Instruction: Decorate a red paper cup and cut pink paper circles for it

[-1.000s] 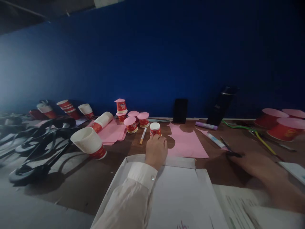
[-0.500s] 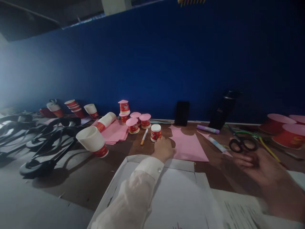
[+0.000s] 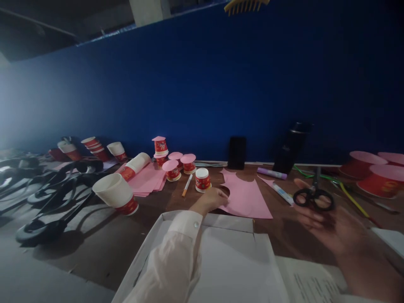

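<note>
My left hand (image 3: 211, 200) has its fingers pinched at the left edge of a pink sheet of paper (image 3: 244, 195) with curved cut-outs. Just beyond it an upturned red-and-white paper cup (image 3: 202, 180) stands on the brown table, with a white-and-orange pen (image 3: 187, 185) to its left. On the right side, my right hand (image 3: 328, 223), somewhat blurred, holds black-handled scissors (image 3: 314, 198) above the table. A glue stick (image 3: 283, 194) lies left of the scissors, near a purple tube (image 3: 272, 173). An open white box (image 3: 233, 248) is under my left forearm.
Red cups with pink paper tops (image 3: 172, 170) stand behind the pen. Stacked paper cups (image 3: 116, 191) and pink sheets (image 3: 148, 181) lie to the left, near black headphones (image 3: 47, 227). A black phone (image 3: 237, 152) and dark bottle (image 3: 290, 147) stand at the back.
My left hand has left the upturned cup and moved to the pink sheet's edge. The scissors have turned upward in my right hand. The whole view has shifted slightly.
</note>
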The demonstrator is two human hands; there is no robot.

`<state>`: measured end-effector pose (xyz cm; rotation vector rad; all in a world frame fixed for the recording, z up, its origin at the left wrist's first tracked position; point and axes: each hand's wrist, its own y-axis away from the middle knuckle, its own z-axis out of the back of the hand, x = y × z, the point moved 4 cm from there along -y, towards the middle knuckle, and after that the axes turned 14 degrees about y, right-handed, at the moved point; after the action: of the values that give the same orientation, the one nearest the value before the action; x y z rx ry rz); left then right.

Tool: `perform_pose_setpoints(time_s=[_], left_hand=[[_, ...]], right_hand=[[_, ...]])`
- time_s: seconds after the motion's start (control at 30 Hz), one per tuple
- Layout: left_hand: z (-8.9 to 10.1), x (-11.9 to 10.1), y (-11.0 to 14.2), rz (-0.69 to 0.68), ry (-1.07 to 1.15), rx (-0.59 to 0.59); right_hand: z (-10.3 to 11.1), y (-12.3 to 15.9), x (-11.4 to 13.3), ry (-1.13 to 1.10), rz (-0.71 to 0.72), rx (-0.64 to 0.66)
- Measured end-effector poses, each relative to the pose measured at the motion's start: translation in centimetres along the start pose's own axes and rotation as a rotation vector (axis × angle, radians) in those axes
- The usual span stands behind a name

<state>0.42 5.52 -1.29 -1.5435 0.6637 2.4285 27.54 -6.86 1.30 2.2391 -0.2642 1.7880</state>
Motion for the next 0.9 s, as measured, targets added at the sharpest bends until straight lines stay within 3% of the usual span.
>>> perform_pose_setpoints(time_s=[0.17,0.3,0.53,0.7,0.9], left_hand=[[-0.8,-0.2,0.5,0.031,0.718,0.070],[-2.1,-1.0,0.6,-0.089,0.992,0.124],[-3.5,-2.8,0.9,-0.456,1.082,0.018],[-4.0,-3.1,1.8,-0.563,1.099,-0.113],[-4.8,-3.0,2.5,-0.583,1.058,-0.157]], right_hand=[[-0.1,0.1,-0.2,0.057,0.013,-0.002],[0.0,-0.1,-0.4,0.096,0.020,-0.012],[0.2,0.0,-0.5,-0.026,0.075,0.008],[-0.9,0.4,-1.2,-0.101,0.007,-0.008],[-1.9,0.2,-2.1,-0.160,-0.052,-0.080]])
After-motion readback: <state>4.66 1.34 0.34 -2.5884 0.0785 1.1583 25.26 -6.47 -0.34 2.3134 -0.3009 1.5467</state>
